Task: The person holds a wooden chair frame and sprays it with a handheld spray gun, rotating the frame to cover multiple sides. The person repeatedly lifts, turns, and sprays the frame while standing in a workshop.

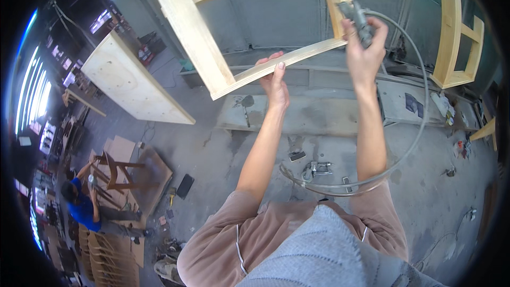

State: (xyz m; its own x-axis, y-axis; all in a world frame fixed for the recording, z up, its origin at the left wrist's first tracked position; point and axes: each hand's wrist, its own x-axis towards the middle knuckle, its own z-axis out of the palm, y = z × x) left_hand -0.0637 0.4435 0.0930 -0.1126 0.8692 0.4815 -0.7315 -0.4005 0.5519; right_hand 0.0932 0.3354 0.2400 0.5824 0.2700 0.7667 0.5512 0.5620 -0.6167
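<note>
A pale wooden frame [199,37], with straight sides joined by curved rails, is held up in front of me at the top of the head view. My left hand [276,82] grips its lower rail near the middle, thumb on the near face. At the frame's right side, my right hand [366,48] is wrapped round a grey metal spray gun [362,24], its front end close to the right upright. A clear hose [423,69] loops from the gun down past my right forearm.
A grey ledge [303,114] runs below the frame. To the right stands another wooden frame [450,37]; a pale board [133,82] leans at left. On the floor lie a metal tool [319,169] and a dark flat object [185,186]. A person in blue [85,210] handles a chair [114,172] at lower left.
</note>
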